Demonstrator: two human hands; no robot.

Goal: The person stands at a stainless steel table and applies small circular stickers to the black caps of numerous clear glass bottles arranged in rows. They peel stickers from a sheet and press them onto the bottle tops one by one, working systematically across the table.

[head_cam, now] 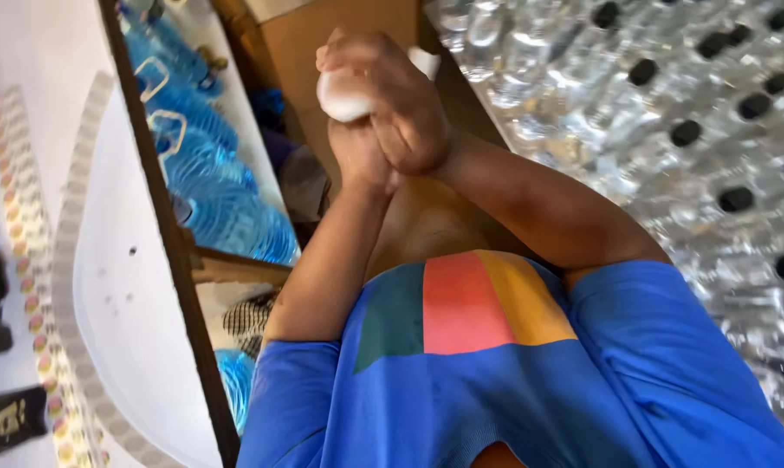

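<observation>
Hands around white lump

Both hands meet at top centre: right hand over left hand, cloth between them. Big jugs on shelf to the left. Packed bottles to the right. Cardboard box behind the hands.

Clear bottles with black caps right — blue water jugs left, by a brown cardboard box.
</observation>
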